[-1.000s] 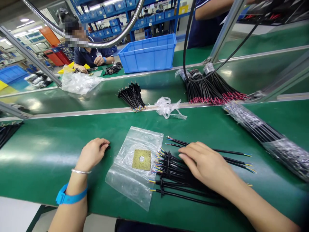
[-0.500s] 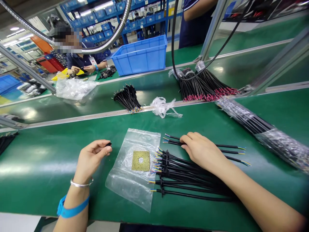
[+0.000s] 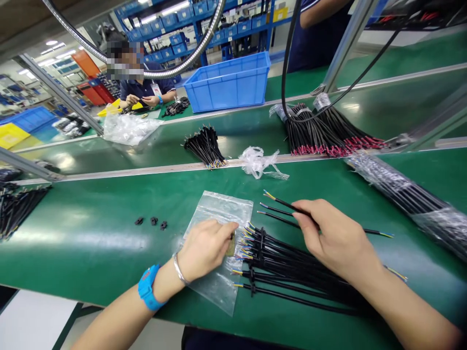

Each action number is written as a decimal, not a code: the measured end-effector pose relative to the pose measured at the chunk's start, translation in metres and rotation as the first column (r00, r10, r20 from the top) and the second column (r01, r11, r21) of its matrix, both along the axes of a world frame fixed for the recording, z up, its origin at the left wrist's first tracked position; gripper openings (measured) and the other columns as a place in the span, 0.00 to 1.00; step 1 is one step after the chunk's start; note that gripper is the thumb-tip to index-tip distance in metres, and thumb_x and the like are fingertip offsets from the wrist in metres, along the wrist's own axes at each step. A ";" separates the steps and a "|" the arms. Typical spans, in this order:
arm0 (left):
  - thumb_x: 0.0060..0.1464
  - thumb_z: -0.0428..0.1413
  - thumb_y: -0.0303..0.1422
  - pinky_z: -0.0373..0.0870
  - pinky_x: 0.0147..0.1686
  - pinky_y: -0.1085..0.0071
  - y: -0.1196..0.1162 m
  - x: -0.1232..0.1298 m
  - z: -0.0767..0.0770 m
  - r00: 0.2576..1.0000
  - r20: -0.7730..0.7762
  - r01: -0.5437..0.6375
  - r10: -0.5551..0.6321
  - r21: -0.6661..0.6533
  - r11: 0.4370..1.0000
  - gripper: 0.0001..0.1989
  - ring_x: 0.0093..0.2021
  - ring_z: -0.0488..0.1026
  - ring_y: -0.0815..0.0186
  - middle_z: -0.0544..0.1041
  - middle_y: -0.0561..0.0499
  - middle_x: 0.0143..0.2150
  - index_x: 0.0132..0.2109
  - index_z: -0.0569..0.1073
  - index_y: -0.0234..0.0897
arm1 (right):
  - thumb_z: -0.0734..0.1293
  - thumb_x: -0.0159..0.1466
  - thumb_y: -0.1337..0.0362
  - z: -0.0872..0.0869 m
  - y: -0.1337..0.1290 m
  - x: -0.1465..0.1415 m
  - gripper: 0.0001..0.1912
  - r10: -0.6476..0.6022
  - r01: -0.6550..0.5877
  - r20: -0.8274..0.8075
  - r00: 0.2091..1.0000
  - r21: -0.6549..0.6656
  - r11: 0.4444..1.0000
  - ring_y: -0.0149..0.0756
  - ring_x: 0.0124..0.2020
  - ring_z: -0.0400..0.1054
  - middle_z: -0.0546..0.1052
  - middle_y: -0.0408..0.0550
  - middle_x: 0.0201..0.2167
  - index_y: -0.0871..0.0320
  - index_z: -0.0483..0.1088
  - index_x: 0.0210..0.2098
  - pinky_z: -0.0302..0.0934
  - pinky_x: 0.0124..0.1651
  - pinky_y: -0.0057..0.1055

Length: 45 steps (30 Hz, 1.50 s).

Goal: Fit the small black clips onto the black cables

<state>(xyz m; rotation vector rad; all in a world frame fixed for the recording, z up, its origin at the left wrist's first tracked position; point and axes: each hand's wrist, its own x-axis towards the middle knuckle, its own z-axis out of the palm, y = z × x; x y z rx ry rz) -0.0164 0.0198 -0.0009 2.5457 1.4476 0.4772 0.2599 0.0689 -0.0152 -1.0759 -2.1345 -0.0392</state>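
Note:
My right hand [image 3: 328,236] pinches a black cable [image 3: 282,201] whose stripped end shows coloured wires and points up left. Two more black cables [image 3: 273,209] lie beside it, partly under that hand. My left hand [image 3: 207,245] is over a clear zip bag [image 3: 217,287], fingers closed at a yellow-green sponge [image 3: 230,249] that they mostly cover. A bit of a small black part [image 3: 232,236] shows at those fingertips. Right of the bag lies a row of black cables [image 3: 299,262] with black fittings [image 3: 261,243] near their stripped ends.
Several small black parts [image 3: 153,221] lie on the green table to the left. Farther back are a cable bundle [image 3: 206,148], crumpled plastic [image 3: 257,160], red-tipped cables [image 3: 328,131] and a blue bin [image 3: 228,85]. A wrapped cable bundle [image 3: 412,194] lies at right. A co-worker [image 3: 140,92] sits across.
My left hand has moved right, from the bare table onto the sponge, uncovering small black parts. My right hand has lifted one cable's end off the table. The view has shifted left.

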 end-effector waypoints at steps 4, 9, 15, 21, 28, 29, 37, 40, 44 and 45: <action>0.55 0.51 0.24 0.72 0.37 0.63 -0.003 0.002 -0.004 1.000 -0.019 0.012 -0.015 -0.135 0.991 0.21 0.35 0.76 0.58 0.80 0.46 0.35 0.57 0.67 0.33 | 0.60 0.67 0.71 0.009 -0.017 -0.009 0.11 0.134 -0.136 -0.042 0.990 -0.030 0.990 0.37 0.39 0.71 0.75 0.51 0.39 0.60 0.67 0.49 0.64 0.45 0.33; 0.52 0.55 0.25 0.69 0.35 0.70 -0.002 0.008 0.006 0.784 0.493 -0.104 0.378 -0.495 0.863 0.15 0.32 0.71 0.67 0.75 0.53 0.32 0.48 0.67 0.37 | 0.60 0.67 0.71 0.010 -0.038 -0.019 0.09 0.284 -0.288 -0.056 0.957 -0.096 0.953 0.32 0.29 0.68 0.74 0.46 0.32 0.59 0.68 0.46 0.62 0.34 0.30; 0.51 0.63 0.33 0.67 0.35 0.74 -0.005 0.017 0.009 0.302 0.734 0.098 0.608 -0.659 0.746 0.14 0.30 0.69 0.73 0.69 0.56 0.30 0.44 0.69 0.36 | 0.61 0.68 0.70 0.003 -0.042 -0.026 0.07 0.310 -0.320 -0.091 0.946 -0.133 0.938 0.30 0.26 0.66 0.74 0.44 0.29 0.58 0.68 0.43 0.59 0.30 0.29; 0.52 0.65 0.36 0.73 0.36 0.70 -0.008 0.020 0.002 0.177 0.748 0.175 0.640 -0.663 0.727 0.16 0.30 0.73 0.71 0.69 0.56 0.32 0.44 0.69 0.37 | 0.60 0.68 0.71 0.001 -0.040 -0.027 0.07 0.304 -0.312 -0.083 0.949 -0.122 0.942 0.31 0.25 0.65 0.71 0.43 0.26 0.58 0.69 0.43 0.58 0.29 0.30; 0.51 0.65 0.37 0.73 0.34 0.74 -0.010 0.022 0.004 0.171 0.752 0.137 0.636 -0.658 0.741 0.17 0.30 0.75 0.72 0.69 0.58 0.31 0.43 0.69 0.37 | 0.61 0.68 0.70 0.001 -0.042 -0.028 0.07 0.323 -0.336 -0.105 0.941 -0.143 0.931 0.30 0.24 0.65 0.72 0.43 0.26 0.58 0.69 0.43 0.58 0.28 0.29; 0.51 0.66 0.37 0.74 0.35 0.72 -0.010 0.022 0.004 0.167 0.753 0.147 0.637 -0.658 0.739 0.17 0.31 0.75 0.71 0.69 0.57 0.31 0.43 0.69 0.37 | 0.60 0.68 0.70 0.001 -0.041 -0.028 0.07 0.317 -0.330 -0.101 0.943 -0.151 0.932 0.30 0.24 0.65 0.72 0.43 0.26 0.58 0.69 0.43 0.58 0.28 0.29; 0.50 0.66 0.36 0.77 0.36 0.70 -0.012 0.022 0.007 0.172 0.770 0.144 0.614 -0.636 0.758 0.16 0.28 0.71 0.74 0.69 0.57 0.30 0.43 0.70 0.36 | 0.61 0.69 0.70 -0.002 -0.039 -0.028 0.07 0.233 -0.237 -0.064 0.970 -0.057 0.970 0.30 0.27 0.69 0.75 0.44 0.30 0.58 0.69 0.43 0.61 0.31 0.29; 0.50 0.66 0.35 0.77 0.37 0.71 -0.013 0.022 0.008 0.176 0.765 0.136 0.620 -0.643 0.754 0.16 0.29 0.71 0.74 0.69 0.57 0.30 0.43 0.70 0.36 | 0.61 0.68 0.70 -0.002 -0.040 -0.028 0.07 0.225 -0.227 -0.071 0.972 -0.027 0.973 0.30 0.26 0.69 0.75 0.44 0.29 0.59 0.69 0.44 0.62 0.31 0.29; 0.50 0.66 0.36 0.75 0.36 0.73 -0.014 0.022 0.007 0.174 0.754 0.126 0.633 -0.655 0.745 0.17 0.29 0.75 0.73 0.70 0.58 0.30 0.43 0.70 0.37 | 0.62 0.68 0.71 -0.003 -0.042 -0.029 0.07 0.219 -0.219 -0.076 0.973 0.011 0.976 0.30 0.27 0.69 0.75 0.44 0.28 0.61 0.70 0.44 0.62 0.32 0.29; 0.50 0.66 0.36 0.74 0.36 0.74 -0.014 0.023 0.007 0.174 0.750 0.125 0.638 -0.659 0.741 0.17 0.29 0.76 0.73 0.70 0.58 0.30 0.43 0.70 0.37 | 0.62 0.68 0.71 -0.003 -0.042 -0.029 0.07 0.219 -0.218 -0.075 0.973 0.013 0.976 0.30 0.26 0.69 0.75 0.44 0.28 0.61 0.70 0.44 0.62 0.32 0.29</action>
